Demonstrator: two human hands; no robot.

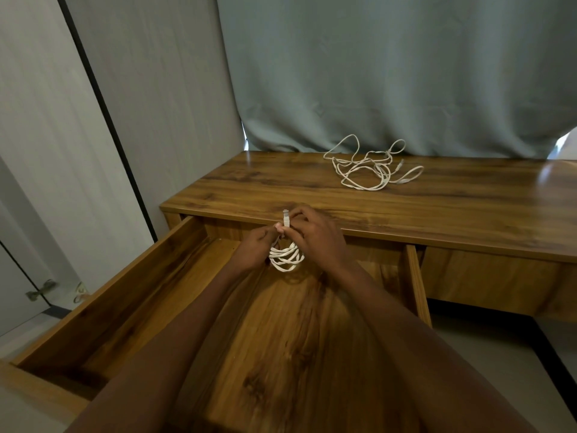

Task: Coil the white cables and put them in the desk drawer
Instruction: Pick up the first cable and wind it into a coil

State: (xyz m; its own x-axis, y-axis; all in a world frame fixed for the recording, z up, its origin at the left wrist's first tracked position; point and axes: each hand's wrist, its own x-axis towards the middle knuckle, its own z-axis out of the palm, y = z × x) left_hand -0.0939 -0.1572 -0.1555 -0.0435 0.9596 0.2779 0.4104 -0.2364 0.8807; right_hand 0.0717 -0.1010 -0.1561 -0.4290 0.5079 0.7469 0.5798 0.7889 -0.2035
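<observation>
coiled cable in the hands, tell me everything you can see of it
The coiled cable is thin, white and looks plastic-sheathed, wound into several loose oval loops that hang down between both hands above the open drawer. A pale connector end sticks upward from the top of the bundle. The left hand grips the loops from the left side, and the right hand pinches the top near the connector. It touches nothing but the hands; it is not yet laid in the drawer.

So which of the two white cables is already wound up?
The coiled cable gripped by both the left hand and right hand over the open drawer. The loose cable sprawls tangled on the desktop.
</observation>
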